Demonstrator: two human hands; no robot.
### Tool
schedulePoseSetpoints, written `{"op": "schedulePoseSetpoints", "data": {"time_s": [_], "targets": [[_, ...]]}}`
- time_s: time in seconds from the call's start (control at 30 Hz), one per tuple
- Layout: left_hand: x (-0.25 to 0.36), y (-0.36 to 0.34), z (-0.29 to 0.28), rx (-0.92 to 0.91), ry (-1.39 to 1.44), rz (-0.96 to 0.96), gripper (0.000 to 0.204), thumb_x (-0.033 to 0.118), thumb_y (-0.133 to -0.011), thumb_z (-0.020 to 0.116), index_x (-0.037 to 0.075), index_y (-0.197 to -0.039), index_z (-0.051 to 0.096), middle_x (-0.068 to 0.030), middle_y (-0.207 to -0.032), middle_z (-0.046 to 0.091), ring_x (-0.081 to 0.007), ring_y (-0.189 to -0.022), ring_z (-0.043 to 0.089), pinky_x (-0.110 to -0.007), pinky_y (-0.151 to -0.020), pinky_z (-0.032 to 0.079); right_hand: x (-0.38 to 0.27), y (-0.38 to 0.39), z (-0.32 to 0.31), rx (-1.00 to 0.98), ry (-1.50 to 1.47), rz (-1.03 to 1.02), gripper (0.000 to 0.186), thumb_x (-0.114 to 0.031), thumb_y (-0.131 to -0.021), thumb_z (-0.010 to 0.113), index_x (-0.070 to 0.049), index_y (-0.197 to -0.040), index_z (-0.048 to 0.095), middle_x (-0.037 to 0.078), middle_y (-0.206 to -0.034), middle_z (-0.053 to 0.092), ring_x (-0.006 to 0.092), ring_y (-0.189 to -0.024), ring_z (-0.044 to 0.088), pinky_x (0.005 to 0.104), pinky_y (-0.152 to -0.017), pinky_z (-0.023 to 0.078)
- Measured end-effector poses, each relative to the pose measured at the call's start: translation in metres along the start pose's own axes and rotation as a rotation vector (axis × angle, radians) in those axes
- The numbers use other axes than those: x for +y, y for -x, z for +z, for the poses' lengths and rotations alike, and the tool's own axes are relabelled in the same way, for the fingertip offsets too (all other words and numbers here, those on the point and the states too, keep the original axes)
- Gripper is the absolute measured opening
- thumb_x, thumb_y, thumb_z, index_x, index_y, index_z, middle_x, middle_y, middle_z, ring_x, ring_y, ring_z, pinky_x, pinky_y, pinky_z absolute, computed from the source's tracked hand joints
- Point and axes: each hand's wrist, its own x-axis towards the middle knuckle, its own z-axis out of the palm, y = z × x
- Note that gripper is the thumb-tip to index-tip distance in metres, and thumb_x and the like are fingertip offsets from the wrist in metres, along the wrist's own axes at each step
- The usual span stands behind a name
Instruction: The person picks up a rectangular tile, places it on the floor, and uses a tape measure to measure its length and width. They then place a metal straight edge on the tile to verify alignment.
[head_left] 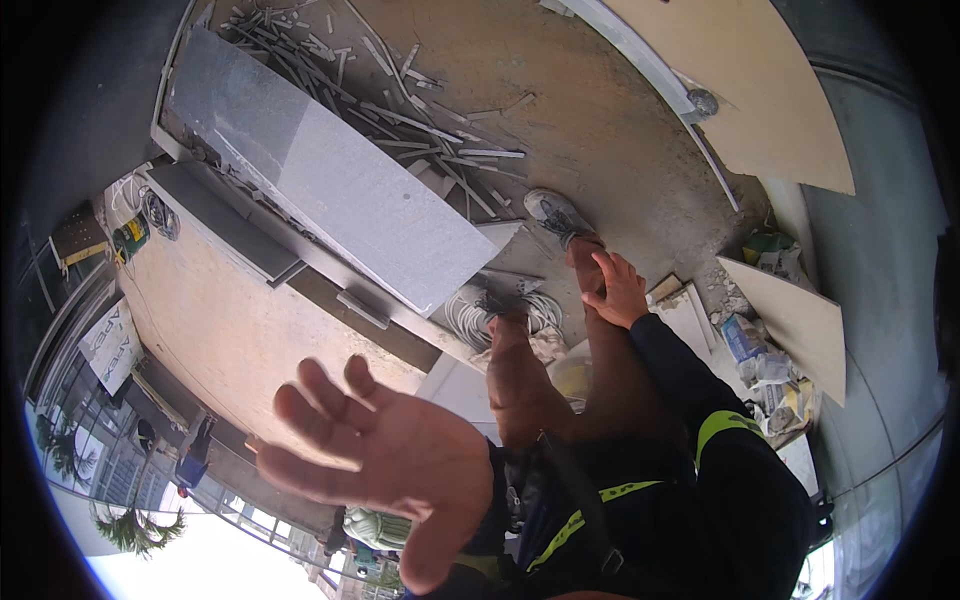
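The left hand (400, 455) is raised, empty, fingers spread; the right hand (624, 294) rests unclenched on the right leg (615, 370). Beyond, leftward, lies the grey slab (345, 185), long axis running near right to far left; which hand is nearer, I cannot tell.

I log the grey slab (390, 220) as matt, stone-like, fairly smooth. Floor (590, 100) reads rough, dusty. I note dark, matt cloth on the sleeve (690, 370)
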Motion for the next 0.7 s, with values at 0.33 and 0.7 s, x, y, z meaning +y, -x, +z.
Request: {"op": "schedulePoseSetpoints", "data": {"time_s": [0.33, 0.7], "targets": [[-0.093, 0.374, -0.241, -0.786, -0.737, -1.21, 0.086, 0.052, -0.092, 0.074, 0.006, -0.158, 0.042, -0.0335, -0.163, 0.029, -0.0495, -0.152, 0.029, -0.053, -0.121, 0.034, -0.043, -0.019, 0.054, -0.292, 0.303, -0.146, 0.047, -0.045, -0.093, 0.069, -0.017, -0.13, 0.064, 0.011, -0.129, 0.068, 0.0361, -0.131, 0.057, 0.0629, -0.108, 0.036], [-0.109, 0.355, -0.253, -0.877, -0.632, -1.246, 0.101, 0.068, -0.087, 0.072, 0.011, -0.162, 0.036, -0.0326, -0.17, 0.013, -0.0491, -0.156, 0.022, -0.049, -0.125, 0.03, 0.038, 0.036, 0.001, -0.094, -0.379, 0.185, 0.093, -0.074, -0.096, 0.053, -0.005, -0.158, 0.044, 0.026, -0.152, 0.052, 0.0414, -0.146, 0.045, 0.043, -0.122, 0.033]]}}
